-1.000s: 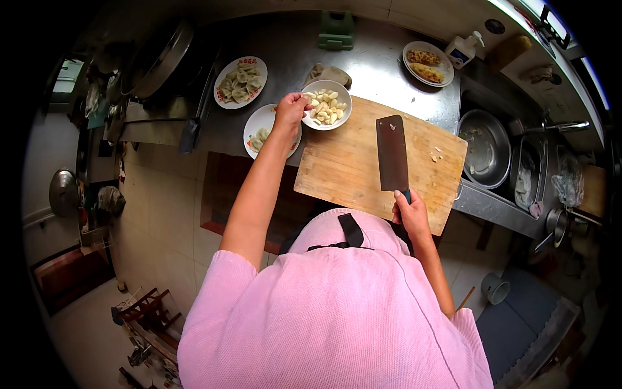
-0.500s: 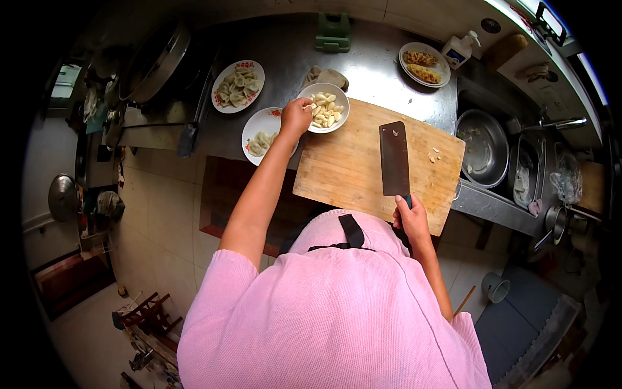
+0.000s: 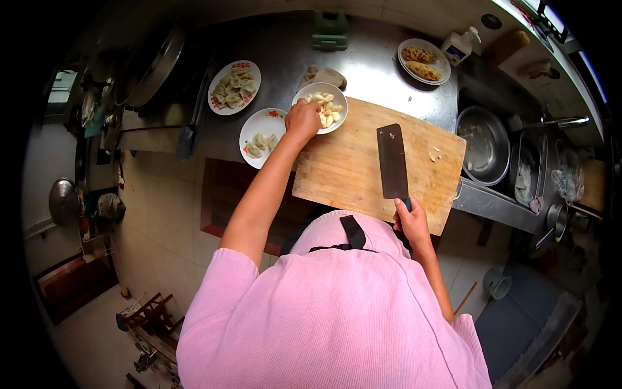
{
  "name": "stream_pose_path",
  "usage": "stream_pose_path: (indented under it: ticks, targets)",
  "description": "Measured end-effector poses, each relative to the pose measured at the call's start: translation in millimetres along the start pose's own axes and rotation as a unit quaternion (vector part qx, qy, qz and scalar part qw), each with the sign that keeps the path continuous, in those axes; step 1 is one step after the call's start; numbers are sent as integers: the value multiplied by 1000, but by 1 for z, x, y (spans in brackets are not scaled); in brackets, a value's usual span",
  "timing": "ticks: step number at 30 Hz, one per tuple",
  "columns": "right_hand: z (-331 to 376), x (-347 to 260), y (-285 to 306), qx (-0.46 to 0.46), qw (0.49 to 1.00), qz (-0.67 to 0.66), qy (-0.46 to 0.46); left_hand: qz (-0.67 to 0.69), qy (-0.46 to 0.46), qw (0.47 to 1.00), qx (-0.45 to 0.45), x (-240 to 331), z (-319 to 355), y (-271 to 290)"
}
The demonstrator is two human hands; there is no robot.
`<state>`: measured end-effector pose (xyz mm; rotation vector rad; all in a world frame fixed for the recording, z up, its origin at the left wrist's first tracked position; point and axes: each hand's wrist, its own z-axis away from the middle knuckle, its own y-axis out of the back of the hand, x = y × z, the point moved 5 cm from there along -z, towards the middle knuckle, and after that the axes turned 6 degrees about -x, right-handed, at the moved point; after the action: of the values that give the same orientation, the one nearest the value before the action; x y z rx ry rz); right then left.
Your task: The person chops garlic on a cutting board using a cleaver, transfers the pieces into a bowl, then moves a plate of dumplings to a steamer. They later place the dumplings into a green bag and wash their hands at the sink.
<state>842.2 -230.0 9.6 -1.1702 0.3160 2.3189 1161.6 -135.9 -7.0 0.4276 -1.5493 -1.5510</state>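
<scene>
While the scene is seen from the head camera alone, both hands are shown at a wooden cutting board (image 3: 353, 162) that lies on a grey metal table (image 3: 376, 71). The left hand (image 3: 302, 121) is stretched forward to a small white bowl (image 3: 321, 107) at the board's far left corner, and its fingers are curled at the bowl's near rim; whether a piece is pinched cannot be told. Pale, smooth, lumpy pieces, probably peeled garlic cloves, are heaped in the bowl, which is set touching the board, likely so that it is within easy reach. The right hand (image 3: 410, 221) is closed around the dark handle of a cleaver (image 3: 392, 162), whose broad, rectangular, dull steel blade is laid flat on the board, apparently parked there while the other hand is busy. A few small pale bits (image 3: 434, 154) are scattered near the board's right edge.

Two round white plates of dumplings (image 3: 234, 87) (image 3: 262, 137) are placed left of the bowl, the nearer one just beside it. A plate of yellow-brown food (image 3: 423, 61) stands at the far side, and a round metal basin (image 3: 483, 144) sits in the sink to the right. The board is light, grained and worn.
</scene>
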Motion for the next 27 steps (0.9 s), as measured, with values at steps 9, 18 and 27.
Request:
stream_pose_path:
  ticks: [9,18,27]
  targets:
    - [0,3,8,11,1000,12,-2,-91,18,992,-88,-2,-40,-36]
    - [-4,7,11,12,1000,1,-12,-43,25,993,-107,-14,-25,-13]
    - [-6,4,7,-4,1000,6,-15,-70,-32,992,-95,-4,-28,-16]
